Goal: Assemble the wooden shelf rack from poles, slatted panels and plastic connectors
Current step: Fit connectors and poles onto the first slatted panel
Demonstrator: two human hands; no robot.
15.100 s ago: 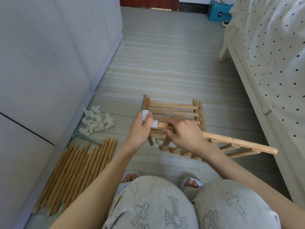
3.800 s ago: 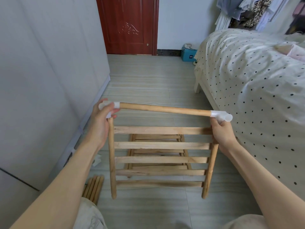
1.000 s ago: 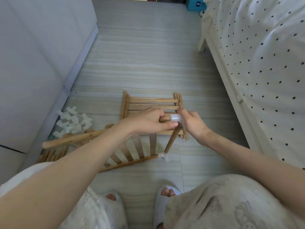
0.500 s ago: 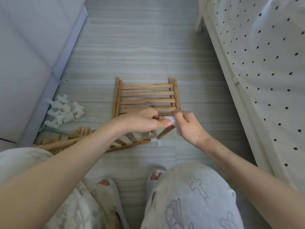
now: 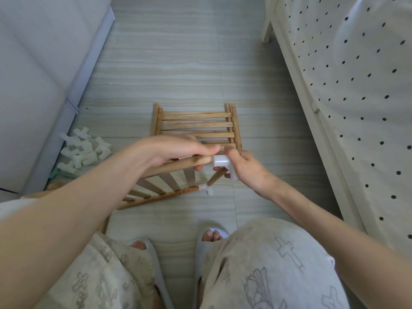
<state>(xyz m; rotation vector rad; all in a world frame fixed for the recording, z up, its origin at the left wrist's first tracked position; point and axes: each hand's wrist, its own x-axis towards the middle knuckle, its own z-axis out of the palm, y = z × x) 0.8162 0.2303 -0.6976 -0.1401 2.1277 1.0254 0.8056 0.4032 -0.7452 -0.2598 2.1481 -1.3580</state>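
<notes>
I hold a slatted wooden panel (image 5: 165,184) tilted over the floor in front of my knees. My left hand (image 5: 178,152) grips the end of its upper pole (image 5: 176,167). My right hand (image 5: 243,170) pinches a white plastic connector (image 5: 221,162) fitted on that pole's end. A short pole (image 5: 214,180) runs down from this connector to a second white connector (image 5: 205,188) on the panel's lower rail. A stack of slatted panels (image 5: 196,124) lies flat on the floor just beyond my hands.
A pile of white connectors (image 5: 82,150) lies by the cabinet (image 5: 40,74) on the left. A bed (image 5: 347,90) with a dotted cover runs along the right. My knees and slippers (image 5: 209,239) fill the bottom of the view.
The camera has tilted further down and closer. Both hands stay at the same corner connector, with the panel held slightly higher.
</notes>
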